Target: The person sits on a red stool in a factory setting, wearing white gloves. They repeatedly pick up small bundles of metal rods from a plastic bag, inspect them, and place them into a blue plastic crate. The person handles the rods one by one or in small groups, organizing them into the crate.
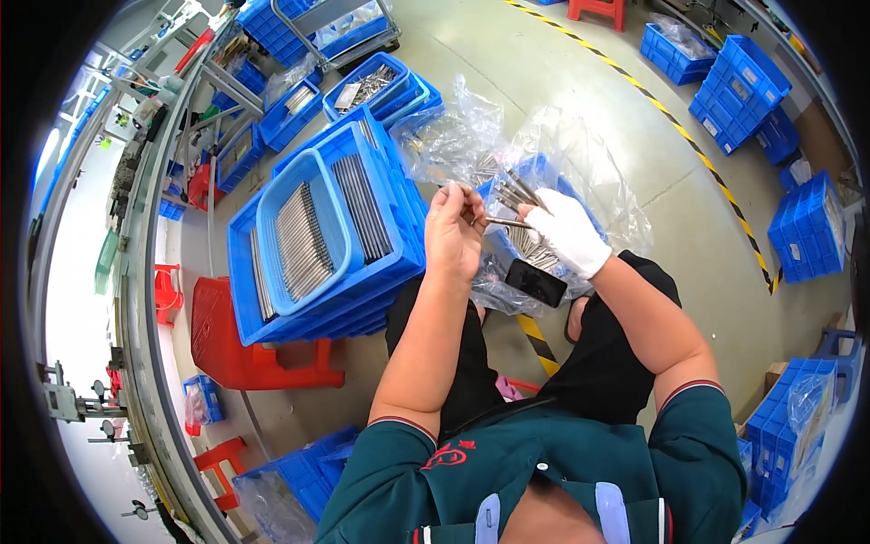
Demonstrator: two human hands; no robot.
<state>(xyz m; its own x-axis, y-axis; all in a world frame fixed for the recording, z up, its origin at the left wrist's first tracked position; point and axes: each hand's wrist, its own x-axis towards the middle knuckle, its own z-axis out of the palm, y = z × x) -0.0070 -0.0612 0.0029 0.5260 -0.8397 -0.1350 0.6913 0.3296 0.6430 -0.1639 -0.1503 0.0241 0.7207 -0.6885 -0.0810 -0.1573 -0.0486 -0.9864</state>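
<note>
Open floor (pixel 648 100) lies beyond the box's far and right sides, out to a striped tape (pixel 698 150); a crate (pixel 258 313) crowds its left. Over the box (pixel 536 166), the right hand (pixel 569 234), gloved, holds a bunch of rods (pixel 517 189). The bare left hand (pixel 456 231) has its fingers drawn narrow at the end of one more rod (pixel 507 222); whether it grips, I cannot tell. More rods lie loose in the box, and a phone (pixel 536 283) rests at its near edge. In the crate, a basket (pixel 340 195) of rods sits left of a row along the right edge. Labels (pixel 741 89) on crates at right are too small to read.
</note>
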